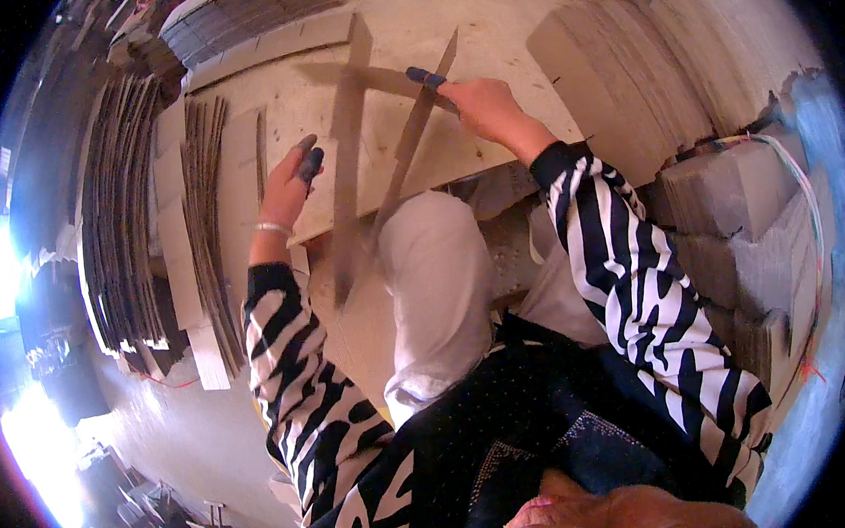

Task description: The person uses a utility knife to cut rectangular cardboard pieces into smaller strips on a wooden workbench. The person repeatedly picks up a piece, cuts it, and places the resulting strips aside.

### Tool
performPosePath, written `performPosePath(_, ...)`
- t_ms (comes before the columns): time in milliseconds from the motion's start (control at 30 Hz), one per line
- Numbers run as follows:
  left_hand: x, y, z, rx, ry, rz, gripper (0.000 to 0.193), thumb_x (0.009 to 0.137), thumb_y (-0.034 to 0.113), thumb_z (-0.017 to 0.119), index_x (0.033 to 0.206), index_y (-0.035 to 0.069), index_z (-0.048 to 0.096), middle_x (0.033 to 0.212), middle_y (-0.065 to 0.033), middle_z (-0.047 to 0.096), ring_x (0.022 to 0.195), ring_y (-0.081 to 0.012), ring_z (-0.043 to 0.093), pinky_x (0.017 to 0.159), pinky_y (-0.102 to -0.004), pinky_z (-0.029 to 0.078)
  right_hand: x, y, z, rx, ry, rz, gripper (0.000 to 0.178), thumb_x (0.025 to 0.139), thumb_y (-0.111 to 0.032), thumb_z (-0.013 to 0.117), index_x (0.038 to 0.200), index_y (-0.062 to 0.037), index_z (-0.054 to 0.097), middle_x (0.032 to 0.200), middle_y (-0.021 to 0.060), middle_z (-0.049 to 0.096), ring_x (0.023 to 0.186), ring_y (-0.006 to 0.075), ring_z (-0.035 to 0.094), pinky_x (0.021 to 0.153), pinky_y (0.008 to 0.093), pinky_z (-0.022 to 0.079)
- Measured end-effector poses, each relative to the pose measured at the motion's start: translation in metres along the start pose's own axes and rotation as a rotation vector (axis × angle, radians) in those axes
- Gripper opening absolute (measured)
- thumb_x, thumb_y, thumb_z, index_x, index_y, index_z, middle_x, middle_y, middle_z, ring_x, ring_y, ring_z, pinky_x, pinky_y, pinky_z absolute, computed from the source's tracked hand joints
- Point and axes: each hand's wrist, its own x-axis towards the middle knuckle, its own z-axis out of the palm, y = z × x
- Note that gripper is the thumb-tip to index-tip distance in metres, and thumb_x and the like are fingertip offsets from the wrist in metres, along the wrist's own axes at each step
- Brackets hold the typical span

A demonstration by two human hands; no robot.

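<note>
At upper centre, the right hand (491,109) pinches crossed cardboard strips (347,139) in its fingers, across the table's (511,44) near edge; left of them, the left hand's (289,187) fingers (dark-covered tips) stand loosely parted.

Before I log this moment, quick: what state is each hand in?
Left hand: open, holding nothing.
Right hand: closed on a cardboard strip.

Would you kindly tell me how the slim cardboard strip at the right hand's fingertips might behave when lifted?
The slim cardboard strip is probably light, since it looks thin. It may be fairly stiff, as its outline runs straight beyond the right hand.
</note>
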Motion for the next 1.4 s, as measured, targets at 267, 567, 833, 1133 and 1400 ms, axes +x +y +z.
performPosePath(267,-0.129,-0.065,0.004,-0.192,0.424,0.174,0.045,0.097,0.021,0.042,0.139,0.003,0.042,0.124,-0.0166,0.057,0.112,-0.0228,0.055,0.097,-0.0345,0.042,-0.051,0.053,-0.053,0.163,0.249,0.209,0.050,0.079,-0.021,0.065,0.125,-0.0091,0.051,0.112,0.0200,0.060,0.104,0.0382,0.057,0.085,0.0460,0.046)
performPosePath(567,-0.068,-0.051,0.072,-0.189,0.480,0.284,0.048,0.093,0.025,0.051,0.135,0.004,0.043,0.117,-0.0161,0.059,0.105,-0.0277,0.057,0.092,-0.0375,0.044,-0.201,0.164,-0.021,-0.402,0.450,0.393,0.059,0.068,-0.003,0.062,0.126,-0.0121,0.053,0.128,0.0130,0.054,0.122,0.0328,0.047,0.092,0.0506,0.040)
performPosePath(833,-0.002,-0.029,0.008,0.623,0.211,0.100,0.027,0.076,0.024,0.057,0.097,0.013,0.070,0.089,-0.0197,0.066,0.088,-0.0384,0.062,0.077,-0.0461,0.050,-0.111,0.011,-0.083,0.089,0.440,0.162,0.021,0.079,-0.007,0.056,0.099,-0.0077,0.059,0.084,0.0210,0.063,0.083,0.0412,0.060,0.067,0.0499,0.046)
performPosePath(1133,0.012,-0.023,0.008,1.016,0.171,0.048,0.026,0.078,0.020,0.056,0.100,0.012,0.066,0.098,-0.0146,0.067,0.093,-0.0340,0.063,0.077,-0.0464,0.051,-0.010,-0.086,-0.025,0.489,0.179,-0.192,0.023,0.079,-0.012,0.062,0.096,-0.0008,0.052,0.086,0.0257,0.060,0.083,0.0465,0.057,0.069,0.0507,0.043)
performPosePath(1400,0.038,-0.041,-0.011,1.016,0.158,0.075,0.023,0.078,0.018,0.055,0.097,0.011,0.067,0.098,-0.0148,0.066,0.094,-0.0343,0.063,0.079,-0.0474,0.051,-0.033,-0.087,-0.052,0.254,0.144,-0.234,0.024,0.084,-0.014,0.060,0.105,-0.0055,0.055,0.072,0.0220,0.058,0.070,0.0418,0.056,0.062,0.0490,0.043)
